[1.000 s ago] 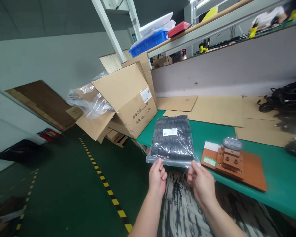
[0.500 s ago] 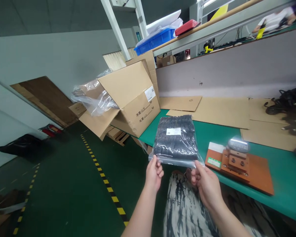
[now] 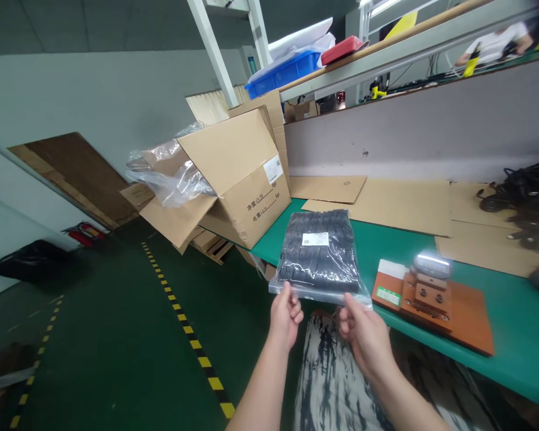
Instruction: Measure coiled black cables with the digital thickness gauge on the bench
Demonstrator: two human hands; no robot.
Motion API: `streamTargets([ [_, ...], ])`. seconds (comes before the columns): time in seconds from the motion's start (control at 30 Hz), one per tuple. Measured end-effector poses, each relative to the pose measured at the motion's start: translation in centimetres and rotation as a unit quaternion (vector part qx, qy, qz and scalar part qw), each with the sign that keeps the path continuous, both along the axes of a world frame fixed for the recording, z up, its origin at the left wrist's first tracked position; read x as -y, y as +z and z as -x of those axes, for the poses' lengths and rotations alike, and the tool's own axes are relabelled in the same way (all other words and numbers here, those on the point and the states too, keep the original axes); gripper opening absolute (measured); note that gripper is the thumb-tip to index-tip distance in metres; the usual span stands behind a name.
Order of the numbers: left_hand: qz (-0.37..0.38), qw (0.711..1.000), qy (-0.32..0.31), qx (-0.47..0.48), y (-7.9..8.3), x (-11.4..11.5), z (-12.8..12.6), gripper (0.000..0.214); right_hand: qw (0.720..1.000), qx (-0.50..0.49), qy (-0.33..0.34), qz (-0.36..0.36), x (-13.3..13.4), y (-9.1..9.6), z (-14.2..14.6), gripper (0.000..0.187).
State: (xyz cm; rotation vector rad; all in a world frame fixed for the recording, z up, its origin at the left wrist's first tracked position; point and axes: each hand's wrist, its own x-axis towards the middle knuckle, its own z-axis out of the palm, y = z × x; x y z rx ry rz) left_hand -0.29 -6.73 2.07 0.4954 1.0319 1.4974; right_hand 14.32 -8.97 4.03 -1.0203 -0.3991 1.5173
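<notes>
A clear plastic bag (image 3: 318,254) packed with black cables and bearing a small white label is held out flat over the near edge of the green bench (image 3: 512,335). My left hand (image 3: 285,314) pinches the bag's near left edge, fingers closed. My right hand (image 3: 363,332) pinches the near edge further right, thumb on top. Both hands grip the empty sealed strip of the bag, in front of my patterned trousers.
An open cardboard box (image 3: 238,173) lined with clear plastic stands at the bench's left end. Flat cardboard sheets (image 3: 399,203) lie along the back. A brown fixture (image 3: 435,293) with a small gauge sits right of the bag. Black cables (image 3: 525,191) pile at far right.
My right hand has slid a little leftward along the bag's near edge, closer to my left hand. The bag stays held in about the same place.
</notes>
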Motion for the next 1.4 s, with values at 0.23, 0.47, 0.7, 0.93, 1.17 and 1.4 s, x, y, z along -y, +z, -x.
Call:
streamTargets([
  [0.23, -0.011, 0.999, -0.037, -0.025, -0.1, 0.1, -2.5, 0.051, 0.999, 0.007, 0.035, -0.015, -1.2, -0.3, 3.6, 0.052],
  [0.47, -0.016, 0.999, -0.029, -0.042, -0.1, -0.2, -2.1, 0.049, 1.0, 0.02, 0.018, -0.003, -1.6, -0.3, 3.8, 0.05],
  [0.7, 0.005, 0.996, -0.045, -0.077, 0.3, 0.1, -0.5, 0.048, 0.999, 0.031, -0.025, 0.026, -0.7, 0.1, 0.9, 0.053],
  [0.93, -0.003, 0.997, -0.01, -0.07, -0.3, -0.1, -0.1, 0.053, 0.999, 0.04, -0.016, 0.008, -0.4, -0.2, -1.1, 0.057],
  [1.17, -0.02, 0.996, 0.064, -0.065, -0.2, -0.2, 2.2, 0.055, 0.998, 0.065, -0.021, -0.007, 0.0, -0.1, -2.2, 0.062],
  [1.4, -0.029, 0.998, 0.05, -0.04, -0.3, 0.3, 3.0, 0.052, 0.993, 0.113, -0.006, -0.032, 0.2, -0.3, -3.3, 0.061],
])
